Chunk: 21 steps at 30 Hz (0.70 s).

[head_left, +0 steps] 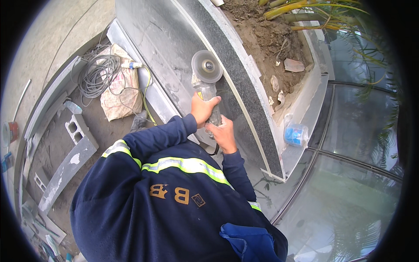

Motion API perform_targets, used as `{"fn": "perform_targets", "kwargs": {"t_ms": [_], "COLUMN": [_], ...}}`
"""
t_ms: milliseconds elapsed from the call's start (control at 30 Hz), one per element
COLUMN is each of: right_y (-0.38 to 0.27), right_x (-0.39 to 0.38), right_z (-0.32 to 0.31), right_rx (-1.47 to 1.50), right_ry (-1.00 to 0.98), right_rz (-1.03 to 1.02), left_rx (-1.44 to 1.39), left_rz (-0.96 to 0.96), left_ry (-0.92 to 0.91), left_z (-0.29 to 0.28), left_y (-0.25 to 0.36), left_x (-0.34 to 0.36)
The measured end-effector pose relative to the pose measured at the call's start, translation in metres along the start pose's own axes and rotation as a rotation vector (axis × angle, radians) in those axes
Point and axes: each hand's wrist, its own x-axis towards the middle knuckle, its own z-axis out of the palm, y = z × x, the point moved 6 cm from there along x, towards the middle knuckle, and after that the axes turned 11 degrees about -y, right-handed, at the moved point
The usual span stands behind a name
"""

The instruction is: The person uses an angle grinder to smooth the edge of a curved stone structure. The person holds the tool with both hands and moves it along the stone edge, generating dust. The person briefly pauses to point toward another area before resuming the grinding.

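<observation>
An angle grinder (209, 90) with a dusty grey body lies in both my hands. My left hand (202, 108) is wrapped round the body just behind the head. My right hand (223, 134) grips the rear end, close to the left one. At the far end the round disc (201, 75) looks smeared, with its centre nut facing up. The disc lies over a pale seam beside a dark speckled stone edge (244, 83); I cannot tell whether it touches. A smooth grey stone slab (161, 39) extends to the left of the grinder.
A planter of brown soil (257, 39) with a leafy plant (301, 17) lies at upper right. A clear plastic container with blue (296, 134) stands on its ledge. Glass panels (345, 187) fill the right. Coiled grey cable (99, 75), a stained sack (120, 100) and a hollow block (76, 129) are left.
</observation>
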Motion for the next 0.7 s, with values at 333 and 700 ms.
{"fn": "perform_targets", "kwargs": {"t_ms": [333,700], "right_y": [0.001,0.005], "right_x": [0.02,0.01], "right_z": [0.002,-0.002], "right_rx": [0.032,-0.004], "right_ry": [0.015,0.017], "right_rz": [0.062,0.015], "left_rx": [-0.037,-0.012], "left_rz": [0.011,-0.001], "left_ry": [-0.027,-0.073], "left_z": [-0.003,-0.001], "left_y": [0.016,0.005], "left_x": [0.014,0.011]}}
